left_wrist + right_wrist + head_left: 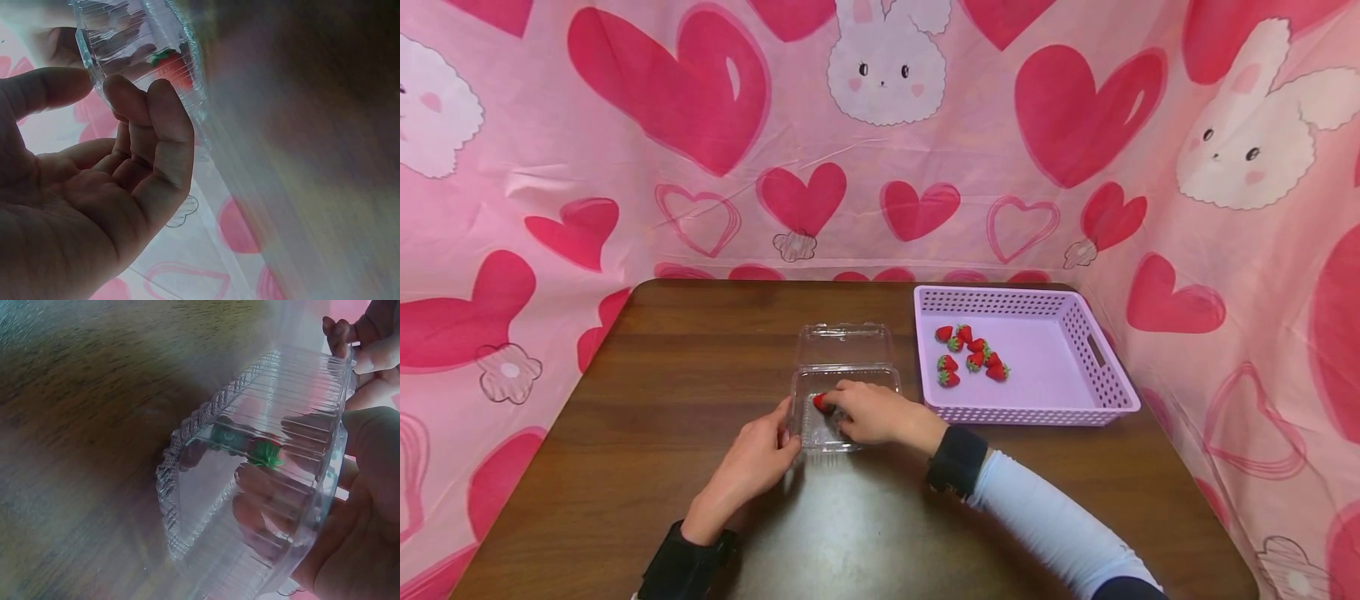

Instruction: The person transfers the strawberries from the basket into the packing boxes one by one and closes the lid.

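A clear plastic clamshell box (pixel 807 433) sits on the table with its lid (pixel 844 344) folded back. My left hand (pixel 756 450) grips the box's left side, thumb and fingers at the rim, as the left wrist view also shows. Inside the box, my right hand (pixel 872 412) pinches a red strawberry (pixel 820 402) near the left part of the floor. Through the ribbed wall in the right wrist view, the strawberry's green leafy cap (pixel 267 453) shows beside the fingertips.
To the right of the box stands a lilac perforated basket (pixel 1037 414). Several strawberries (pixel 948 378) lie in its left half. The brown wooden table (pixel 700 333) is backed by a pink curtain (pixel 880 150) with hearts and rabbits.
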A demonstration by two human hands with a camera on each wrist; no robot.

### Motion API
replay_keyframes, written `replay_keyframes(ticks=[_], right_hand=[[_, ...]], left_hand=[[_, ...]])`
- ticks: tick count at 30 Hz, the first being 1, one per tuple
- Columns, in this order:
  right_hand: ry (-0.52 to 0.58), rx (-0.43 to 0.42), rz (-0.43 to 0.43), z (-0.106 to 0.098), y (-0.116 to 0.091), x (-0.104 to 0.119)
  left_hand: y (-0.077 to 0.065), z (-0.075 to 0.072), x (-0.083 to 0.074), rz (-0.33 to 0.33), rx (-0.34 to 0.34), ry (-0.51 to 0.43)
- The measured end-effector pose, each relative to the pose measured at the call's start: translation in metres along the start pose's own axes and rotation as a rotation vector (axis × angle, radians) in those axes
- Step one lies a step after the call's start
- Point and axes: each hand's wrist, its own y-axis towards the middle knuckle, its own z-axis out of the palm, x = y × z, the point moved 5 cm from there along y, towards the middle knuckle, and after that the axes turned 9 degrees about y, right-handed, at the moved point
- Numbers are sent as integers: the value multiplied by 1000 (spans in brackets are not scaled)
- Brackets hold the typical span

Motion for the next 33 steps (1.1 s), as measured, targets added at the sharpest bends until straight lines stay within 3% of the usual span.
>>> replay_keyframes(ticks=[12, 33], right_hand=[[30, 4, -16, 2, 4, 2], [-18, 20, -47, 3, 2, 3]], left_hand=[[2, 0, -1, -11, -2, 4], [2, 1, 0, 19, -23, 18]])
